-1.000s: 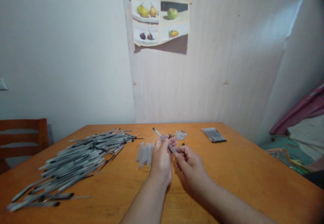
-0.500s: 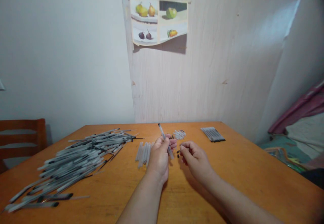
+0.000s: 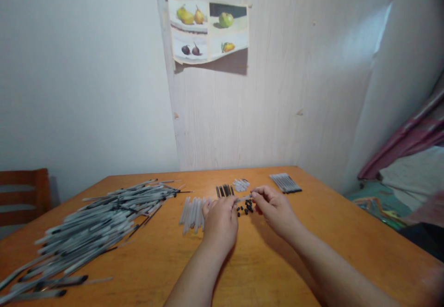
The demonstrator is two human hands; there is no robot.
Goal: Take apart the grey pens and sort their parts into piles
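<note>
My left hand (image 3: pixel 221 218) is closed around a pen (image 3: pixel 244 199) that points to the right, its translucent end showing between the two hands. At that end, the thumb and fingers of my right hand (image 3: pixel 272 205) are pinched together. Whether a small part sits between those fingertips is too small to make out. Just below the pen lie several small black plugs (image 3: pixel 249 206). Translucent pen tubes (image 3: pixel 190 214) lie to the left of my left hand. Beyond it are thin black refills (image 3: pixel 225 190) and a group of short clear pieces (image 3: pixel 241 185).
A large heap of pens (image 3: pixel 100 224) covers the left of the wooden table (image 3: pixel 277 270). At the back right lies a neat row of pens (image 3: pixel 285 183). A wooden chair (image 3: pixel 24 196) stands at the left, and fruit pictures (image 3: pixel 210 32) hang on the wall.
My left hand has turned the pen from upright to pointing right. My right hand has come to the pen's end. The view has shifted slightly to the right.
</note>
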